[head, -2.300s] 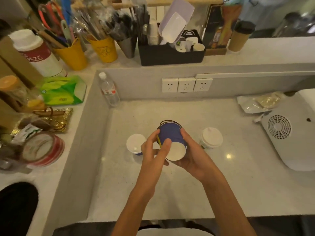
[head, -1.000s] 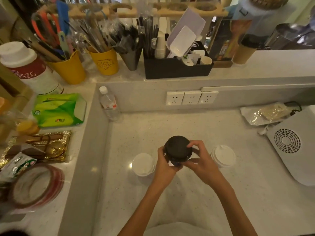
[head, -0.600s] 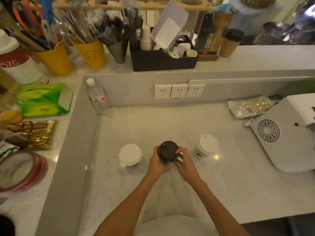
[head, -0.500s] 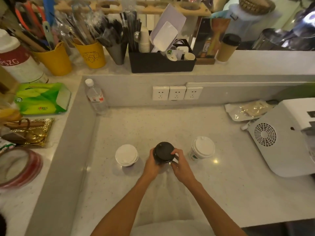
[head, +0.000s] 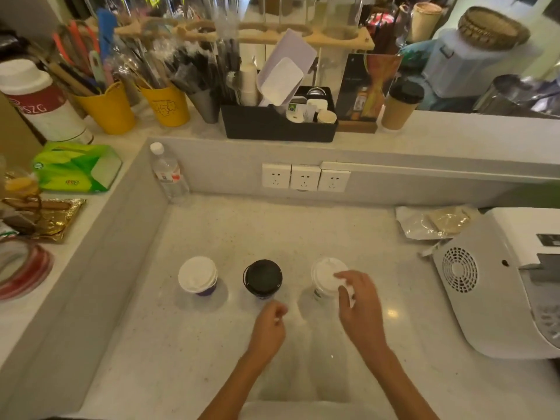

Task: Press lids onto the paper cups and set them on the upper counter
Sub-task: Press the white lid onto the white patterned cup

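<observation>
Three lidded cups stand in a row on the pale speckled lower counter: a purple paper cup with a white lid at left, a dark paper cup with a round black lid in the middle, and a white paper cup with a white domed lid at right. The right hand reaches over that last cup, fingers bent on the near right edge of its lid; whether they have closed round it cannot be told. The left hand hovers just short of the black-lidded cup, fingers loosely curled, holding nothing. None of the three is yet on the grey upper counter, where a brown paper cup with a black lid stands near a black plastic organiser box. The risk lies in the lift: a cup raised by a lid not seated all round could drop free and spill, and a hard squeeze could buckle the paper wall.
</observation>
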Demonstrator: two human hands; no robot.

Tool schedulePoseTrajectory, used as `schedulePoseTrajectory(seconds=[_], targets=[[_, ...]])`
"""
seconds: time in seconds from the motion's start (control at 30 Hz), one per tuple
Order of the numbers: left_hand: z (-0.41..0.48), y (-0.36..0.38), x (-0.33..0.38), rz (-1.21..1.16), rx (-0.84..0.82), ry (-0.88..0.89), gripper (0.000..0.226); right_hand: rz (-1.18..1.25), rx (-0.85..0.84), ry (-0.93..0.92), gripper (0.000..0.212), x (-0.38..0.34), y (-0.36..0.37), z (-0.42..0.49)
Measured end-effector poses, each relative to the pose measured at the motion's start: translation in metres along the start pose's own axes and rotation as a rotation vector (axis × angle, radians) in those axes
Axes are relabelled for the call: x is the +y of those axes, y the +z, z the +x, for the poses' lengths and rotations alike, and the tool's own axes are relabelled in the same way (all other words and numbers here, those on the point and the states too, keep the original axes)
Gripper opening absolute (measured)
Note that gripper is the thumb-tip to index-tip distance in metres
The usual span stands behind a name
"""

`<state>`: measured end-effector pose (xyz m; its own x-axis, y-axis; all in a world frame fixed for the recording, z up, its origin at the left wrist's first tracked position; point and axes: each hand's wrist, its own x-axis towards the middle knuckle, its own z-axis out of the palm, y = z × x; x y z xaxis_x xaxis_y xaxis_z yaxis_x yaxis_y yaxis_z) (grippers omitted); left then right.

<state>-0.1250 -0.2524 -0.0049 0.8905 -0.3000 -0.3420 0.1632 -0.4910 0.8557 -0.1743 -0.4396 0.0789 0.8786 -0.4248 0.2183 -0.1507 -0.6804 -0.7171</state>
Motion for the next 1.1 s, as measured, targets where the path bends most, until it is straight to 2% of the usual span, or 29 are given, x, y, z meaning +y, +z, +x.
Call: schedulePoseTrajectory(seconds=[0.03,0.1,0.17,0.23,0.37,0.47,0.57,0.7,0.83,0.97,1.03,1.1], targets=[[0.006,0.012,0.009,0.006,-0.039,0.021,0.04,-0.093,-0.065,-0.001,0.032,0.014,-0.006,0.009],[0.017,0.033,0.032,0.026,-0.086,0.067,0.062,-0.134,-0.269,0.044,0.058,0.042,-0.012,0.024],[0.028,0.044,0.049,0.029,-0.097,0.15,0.079,-0.021,-0.46,0.119,0.071,0.047,-0.01,0.034],[0.037,0.056,0.063,-0.01,-0.104,0.177,0.085,0.161,-0.536,0.171,0.069,0.051,-0.011,0.041],[0.039,0.066,0.096,-0.134,-0.112,0.107,0.078,0.298,-0.404,0.22,0.053,0.053,-0.024,0.059],[0.031,0.07,0.129,-0.196,-0.229,0.07,0.065,0.327,-0.303,0.303,0.051,0.052,-0.056,0.075],[0.017,0.077,0.16,-0.273,-0.283,0.043,0.063,0.385,-0.338,0.423,0.065,0.042,-0.093,0.093],[0.009,0.092,0.182,-0.472,-0.308,-0.014,0.076,0.452,-0.388,0.496,0.061,0.034,-0.125,0.105],[0.003,0.097,0.203,-0.741,-0.319,-0.058,0.063,0.607,-0.345,0.47,0.049,0.027,-0.149,0.106],[-0.002,0.089,0.221,-0.731,-0.365,0.006,0.069,0.733,-0.343,0.509,0.051,0.021,-0.16,0.101],[-0.005,0.087,0.23,-0.678,-0.356,0.034,0.066,0.676,-0.313,0.505,0.054,0.017,-0.159,0.102],[-0.009,0.088,0.24,-0.608,-0.266,0.056,0.061,0.593,-0.258,0.435,0.051,0.011,-0.16,0.105]])
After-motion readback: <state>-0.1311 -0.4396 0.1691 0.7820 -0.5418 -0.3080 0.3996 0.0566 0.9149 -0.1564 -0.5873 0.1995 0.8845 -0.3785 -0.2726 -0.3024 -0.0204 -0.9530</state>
